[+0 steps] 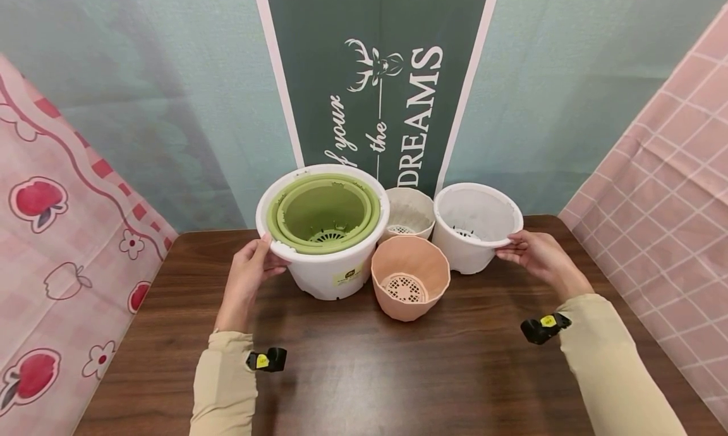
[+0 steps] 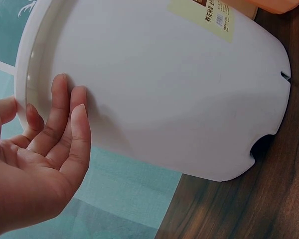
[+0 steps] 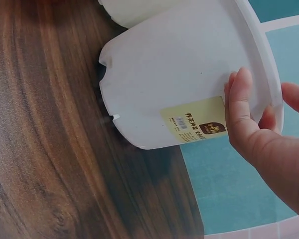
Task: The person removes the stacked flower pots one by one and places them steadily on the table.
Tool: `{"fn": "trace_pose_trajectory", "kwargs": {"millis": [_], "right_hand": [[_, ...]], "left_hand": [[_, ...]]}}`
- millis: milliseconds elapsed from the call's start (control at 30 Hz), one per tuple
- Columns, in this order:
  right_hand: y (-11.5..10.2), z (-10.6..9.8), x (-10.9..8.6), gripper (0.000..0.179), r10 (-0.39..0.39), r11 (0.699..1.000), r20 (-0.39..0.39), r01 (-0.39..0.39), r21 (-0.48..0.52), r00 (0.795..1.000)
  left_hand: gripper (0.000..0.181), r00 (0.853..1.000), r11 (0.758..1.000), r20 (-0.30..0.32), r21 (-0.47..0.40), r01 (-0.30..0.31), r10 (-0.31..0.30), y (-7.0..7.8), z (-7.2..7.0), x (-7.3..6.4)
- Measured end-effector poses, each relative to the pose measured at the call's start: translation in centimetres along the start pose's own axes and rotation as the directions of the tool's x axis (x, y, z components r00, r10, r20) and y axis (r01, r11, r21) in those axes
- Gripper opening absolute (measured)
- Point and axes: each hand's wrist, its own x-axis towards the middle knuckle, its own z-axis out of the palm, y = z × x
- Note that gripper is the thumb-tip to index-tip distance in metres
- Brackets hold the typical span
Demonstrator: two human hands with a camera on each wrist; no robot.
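Observation:
My left hand point(image 1: 250, 266) grips the rim of a large white flower pot point(image 1: 327, 281), thumb on top and fingers underneath against its wall. Nested inside that pot are green pots point(image 1: 327, 202) with a slotted bottom. On the right, my right hand point(image 1: 540, 256) pinches the rim of a smaller white flower pot point(image 1: 469, 253). In the right wrist view its yellow label point(image 3: 197, 121) faces the fingers. A peach faceted pot point(image 1: 406, 306) stands between the two white pots, in front of a cream pot point(image 1: 412, 211).
The pots stand toward the back of a brown wooden table point(image 1: 387, 379). Behind them hangs a teal and dark green curtain point(image 1: 375, 19) with white lettering. Pink patterned cloth point(image 1: 74, 246) borders the left side, and pink checked cloth point(image 1: 671, 189) the right.

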Motion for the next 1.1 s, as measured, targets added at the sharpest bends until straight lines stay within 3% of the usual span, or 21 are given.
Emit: {"fn": "trace_pose_trajectory", "kwargs": {"millis": [533,1100], "right_hand": [[0.17,0.14,0.67,0.027,0.014,0.999,-0.025,-0.013,0.043,1.0],[-0.14,0.15,0.89,0.016,0.031,0.998,0.002,-0.032,0.063,1.0]], "left_hand": [[0.029,1.0,1.0,-0.004,-0.022,-0.012,0.012,-0.05,0.07,-0.03],[0.03,1.0,1.0,-0.008,-0.02,-0.006,0.006,-0.13,0.08,-0.05]]}}
